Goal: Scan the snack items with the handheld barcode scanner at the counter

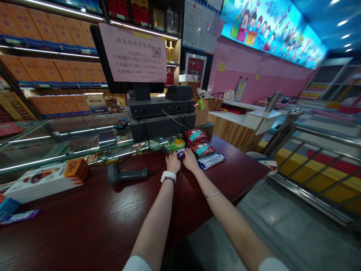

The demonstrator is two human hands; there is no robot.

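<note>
Both my arms reach forward over a dark red wooden counter (84,218). My left hand (173,162) and my right hand (190,159) lie side by side, fingers closed over a small purple-blue packet (180,153) at the far edge of the counter. A white band sits on my left wrist and a thin bracelet on my right. Just beyond the hands lie a green and yellow packet (175,144), two red and teal snack bags (199,141) and a blue and white wrapper (211,160).
A handheld barcode scanner (126,174) lies left of my hands, its cable running to the black till unit (160,113). An orange and white box (45,178) sits far left. A glass display case and shelves of orange boxes stand behind; metal railings stand right.
</note>
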